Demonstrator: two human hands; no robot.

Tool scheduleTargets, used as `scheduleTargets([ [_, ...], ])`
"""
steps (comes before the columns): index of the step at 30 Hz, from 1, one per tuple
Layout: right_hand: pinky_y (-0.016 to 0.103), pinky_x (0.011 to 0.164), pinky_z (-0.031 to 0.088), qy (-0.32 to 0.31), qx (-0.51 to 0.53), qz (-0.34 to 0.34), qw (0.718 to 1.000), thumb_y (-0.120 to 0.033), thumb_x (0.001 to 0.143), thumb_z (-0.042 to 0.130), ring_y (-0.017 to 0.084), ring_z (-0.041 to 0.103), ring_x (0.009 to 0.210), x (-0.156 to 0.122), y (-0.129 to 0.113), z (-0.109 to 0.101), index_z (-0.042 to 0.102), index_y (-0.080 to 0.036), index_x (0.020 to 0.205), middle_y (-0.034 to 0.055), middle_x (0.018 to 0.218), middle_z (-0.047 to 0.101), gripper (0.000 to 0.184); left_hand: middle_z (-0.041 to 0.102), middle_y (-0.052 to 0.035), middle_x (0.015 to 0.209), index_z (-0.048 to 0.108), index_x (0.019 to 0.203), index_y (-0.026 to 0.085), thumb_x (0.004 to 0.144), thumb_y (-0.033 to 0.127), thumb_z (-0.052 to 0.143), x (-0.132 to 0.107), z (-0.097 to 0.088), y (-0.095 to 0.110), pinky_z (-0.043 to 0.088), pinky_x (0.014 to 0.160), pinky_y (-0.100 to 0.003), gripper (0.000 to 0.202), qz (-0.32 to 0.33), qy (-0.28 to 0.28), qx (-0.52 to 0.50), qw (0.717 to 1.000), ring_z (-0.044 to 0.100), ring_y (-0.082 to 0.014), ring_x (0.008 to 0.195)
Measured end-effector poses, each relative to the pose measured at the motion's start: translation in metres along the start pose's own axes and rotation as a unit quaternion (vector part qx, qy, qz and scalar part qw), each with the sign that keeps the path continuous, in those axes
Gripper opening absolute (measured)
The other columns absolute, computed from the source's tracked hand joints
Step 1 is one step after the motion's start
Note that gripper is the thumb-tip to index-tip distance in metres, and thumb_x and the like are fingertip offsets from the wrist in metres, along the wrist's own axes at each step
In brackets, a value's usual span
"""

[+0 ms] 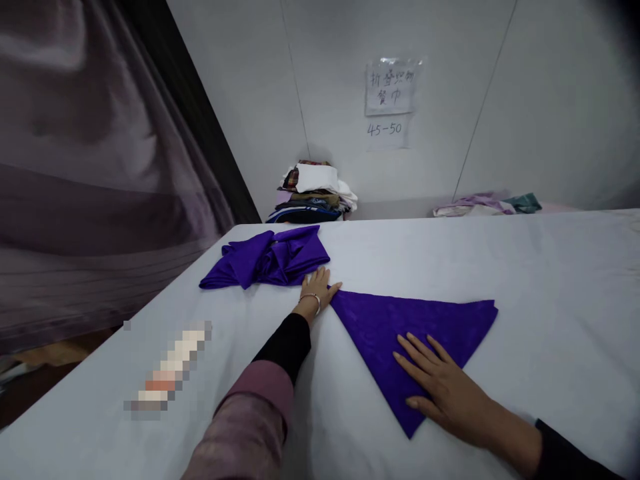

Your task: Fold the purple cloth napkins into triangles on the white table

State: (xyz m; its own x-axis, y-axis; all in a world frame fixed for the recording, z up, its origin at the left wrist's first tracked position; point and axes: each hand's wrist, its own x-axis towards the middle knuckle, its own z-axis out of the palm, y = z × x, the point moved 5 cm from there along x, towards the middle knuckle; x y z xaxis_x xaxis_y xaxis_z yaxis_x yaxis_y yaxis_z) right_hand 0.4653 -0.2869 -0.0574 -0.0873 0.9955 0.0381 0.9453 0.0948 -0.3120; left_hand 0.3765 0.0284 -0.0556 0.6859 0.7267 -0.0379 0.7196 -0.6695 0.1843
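A purple cloth napkin (400, 320), folded into a triangle, lies flat on the white-covered table (550, 267). My right hand (435, 387) rests on its lower part with the palm down and fingers spread. At the triangle's upper left corner, my left hand (317, 290) lies flat with the thumb pointing toward that corner; whether it presses the cloth's tip I cannot tell. Its fingertips reach the edge of a loose heap of purple napkins (265, 257), crumpled and partly folded, toward the table's back left.
Behind the table's far edge are a stack of folded clothes (315, 193) and a smaller heap of cloth (480, 203). A blurred-out, narrow object (173, 370) lies at the left. A curtain (100, 147) hangs along that side. Handwritten paper signs (390, 100) are on the wall.
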Motion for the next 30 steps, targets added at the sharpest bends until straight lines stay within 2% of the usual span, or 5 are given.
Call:
scheduleTargets([
  [7, 0.056, 0.107, 0.008, -0.005, -0.005, -0.002, 1.000, -0.053, 0.090, 0.038, 0.030, 0.012, 0.136, 0.001, -0.002, -0.002, 0.014, -0.031, 0.143, 0.0047, 0.151, 0.011, 0.063, 0.038, -0.0171, 0.140, 0.041, 0.130, 0.012, 0.095, 0.039, 0.018, -0.002, -0.020, 0.003, 0.024, 0.104, -0.049, 0.050, -0.029, 0.049, -0.025, 0.998, 0.030, -0.0281, 0.131],
  [13, 0.056, 0.107, 0.008, 0.006, 0.001, -0.003, 1.000, -0.055, 0.088, 0.040, 0.030, 0.013, 0.136, 0.002, -0.002, -0.004, 0.019, -0.029, 0.143, 0.0057, 0.150, 0.014, 0.064, 0.034, -0.0039, 0.144, 0.041, 0.132, 0.023, 0.085, 0.057, 0.041, -0.106, -0.008, 0.094, 0.010, 0.112, -0.041, 0.058, 0.208, 0.009, -0.051, 0.977, 0.022, -0.0216, 0.135],
  [17, 0.055, 0.108, 0.008, 0.008, 0.012, -0.014, 1.000, -0.056, 0.088, 0.038, 0.030, 0.013, 0.136, 0.003, -0.005, -0.009, 0.019, -0.025, 0.144, 0.0089, 0.149, 0.021, 0.066, 0.021, -0.0063, 0.149, 0.019, 0.142, 0.020, 0.084, 0.064, 0.034, -0.167, 0.010, 0.137, 0.008, 0.112, -0.048, 0.075, 0.352, -0.050, -0.074, 0.932, 0.013, -0.0235, 0.137],
  [23, 0.053, 0.109, 0.004, -0.012, 0.056, 0.004, 0.998, -0.055, 0.087, 0.041, 0.027, 0.009, 0.137, 0.005, -0.004, -0.015, 0.016, -0.021, 0.144, 0.0120, 0.149, 0.018, 0.071, 0.019, -0.0096, 0.149, 0.011, 0.144, 0.018, 0.085, 0.063, 0.031, -0.165, 0.023, 0.138, 0.013, 0.110, -0.051, 0.076, 0.347, -0.064, -0.041, 0.935, 0.013, -0.0257, 0.137],
  [30, 0.045, 0.111, 0.009, 0.045, 0.192, 0.015, 0.980, -0.038, 0.088, 0.045, 0.020, 0.008, 0.137, 0.002, 0.010, -0.024, 0.013, -0.018, 0.145, 0.0088, 0.149, 0.017, 0.069, 0.016, -0.0106, 0.150, 0.003, 0.144, 0.019, 0.085, 0.060, 0.036, -0.182, 0.018, 0.154, 0.017, 0.109, -0.053, 0.079, 0.365, 0.006, -0.035, 0.930, 0.014, -0.0275, 0.136],
])
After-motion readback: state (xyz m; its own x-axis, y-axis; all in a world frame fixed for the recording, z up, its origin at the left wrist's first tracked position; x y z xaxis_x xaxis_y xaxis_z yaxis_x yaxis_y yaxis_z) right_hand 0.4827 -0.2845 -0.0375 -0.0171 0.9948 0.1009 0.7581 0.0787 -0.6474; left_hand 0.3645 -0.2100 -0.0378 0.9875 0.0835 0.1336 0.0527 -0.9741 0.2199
